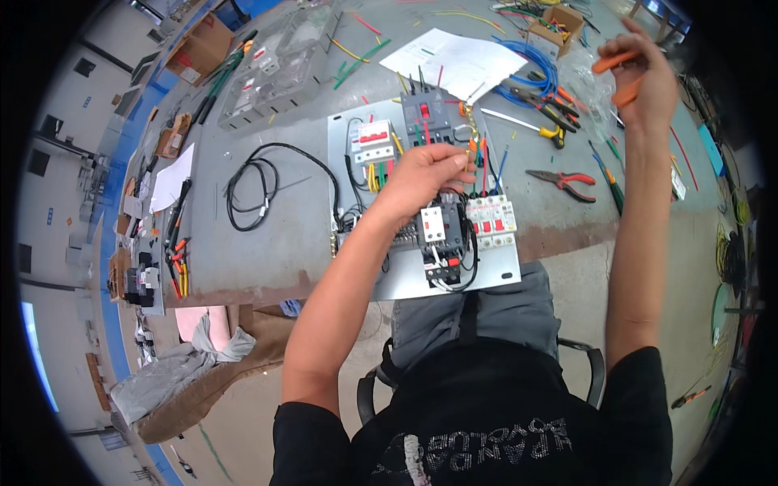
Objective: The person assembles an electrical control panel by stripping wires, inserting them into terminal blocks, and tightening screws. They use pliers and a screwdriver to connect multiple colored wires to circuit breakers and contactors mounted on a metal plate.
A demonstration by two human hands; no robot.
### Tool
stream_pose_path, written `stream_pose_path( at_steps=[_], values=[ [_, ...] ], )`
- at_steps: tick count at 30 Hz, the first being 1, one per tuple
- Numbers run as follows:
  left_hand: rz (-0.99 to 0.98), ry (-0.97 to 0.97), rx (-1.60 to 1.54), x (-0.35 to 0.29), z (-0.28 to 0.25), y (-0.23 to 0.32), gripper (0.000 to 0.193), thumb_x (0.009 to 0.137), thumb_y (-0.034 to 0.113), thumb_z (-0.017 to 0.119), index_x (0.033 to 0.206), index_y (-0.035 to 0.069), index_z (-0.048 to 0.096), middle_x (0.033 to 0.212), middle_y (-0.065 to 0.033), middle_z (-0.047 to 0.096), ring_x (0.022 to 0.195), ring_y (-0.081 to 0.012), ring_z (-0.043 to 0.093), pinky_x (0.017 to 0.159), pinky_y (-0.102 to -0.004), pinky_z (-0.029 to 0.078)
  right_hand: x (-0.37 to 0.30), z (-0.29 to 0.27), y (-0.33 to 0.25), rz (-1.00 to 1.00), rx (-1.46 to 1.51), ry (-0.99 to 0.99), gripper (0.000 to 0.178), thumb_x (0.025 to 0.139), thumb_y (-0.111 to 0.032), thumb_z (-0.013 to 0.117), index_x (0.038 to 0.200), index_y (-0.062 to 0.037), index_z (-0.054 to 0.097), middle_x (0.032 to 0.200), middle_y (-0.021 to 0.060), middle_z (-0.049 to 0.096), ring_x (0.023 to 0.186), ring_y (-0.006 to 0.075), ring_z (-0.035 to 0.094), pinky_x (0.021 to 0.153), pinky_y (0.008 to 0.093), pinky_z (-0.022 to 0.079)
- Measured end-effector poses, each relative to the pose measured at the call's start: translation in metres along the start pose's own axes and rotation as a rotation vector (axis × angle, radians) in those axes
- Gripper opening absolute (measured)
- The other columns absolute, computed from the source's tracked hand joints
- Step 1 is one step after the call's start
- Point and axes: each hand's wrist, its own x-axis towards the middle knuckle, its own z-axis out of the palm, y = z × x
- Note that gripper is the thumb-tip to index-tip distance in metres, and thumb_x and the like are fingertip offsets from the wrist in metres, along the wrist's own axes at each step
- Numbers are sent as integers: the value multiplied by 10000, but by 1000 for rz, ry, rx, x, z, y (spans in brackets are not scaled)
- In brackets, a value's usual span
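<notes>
At L, a carton [200,49], contents hidden, sits near clear cases [279,95] w/ a red-and-white switch [261,57] in or on one, can't tell which. At ctr., a wired panel [399,282] lies at the bench [259,259] edge, the L hand [429,180] over it, thumb & fingers pinching among upright wires [485,166], exact one unclear. Upper R, an open box [545,38] holds small parts [562,31]; the raised R hand [646,81] grips a tool's spread orange handles [614,61].
</notes>
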Motion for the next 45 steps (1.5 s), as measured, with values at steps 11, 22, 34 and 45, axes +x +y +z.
stream_pose_path(
  at_steps=[11,22,34,45],
  values=[
    [315,602,267,-28,-22,-7,339,965,139,805,1241,-18,688,1077,-45,736,953,-121,675,857,-284,575,-96,61,38,-97,-967,-591,348,903,-88,701,1238,6,715,945,154,698,853,261,681,805,368,542],
    [123,163,-331,-6,-28,-30,163,1044,204,737,1163,93,727,1093,-34,762,1050,-158,715,953,-346,555,-116,89,59,-404,-1423,-685,405,801,-85,767,1192,-20,685,1016,168,660,982,393,672,868,514,531],
    [92,6,-556,-2,-38,-35,184,1031,130,714,1212,99,700,1170,-8,735,1038,-123,645,945,-330,517,-97,101,81,-405,-1368,-886,594,762,-48,796,1340,-76,667,1076,124,651,1046,352,646,919,481,525],
    [87,2,-502,-2,-37,-32,276,995,83,736,1269,55,710,1184,-53,764,1063,-132,683,966,-325,536,-92,105,90,-434,-1320,-915,434,784,-57,752,1215,-57,705,1036,139,671,1061,356,672,907,485,524]
  ],
)
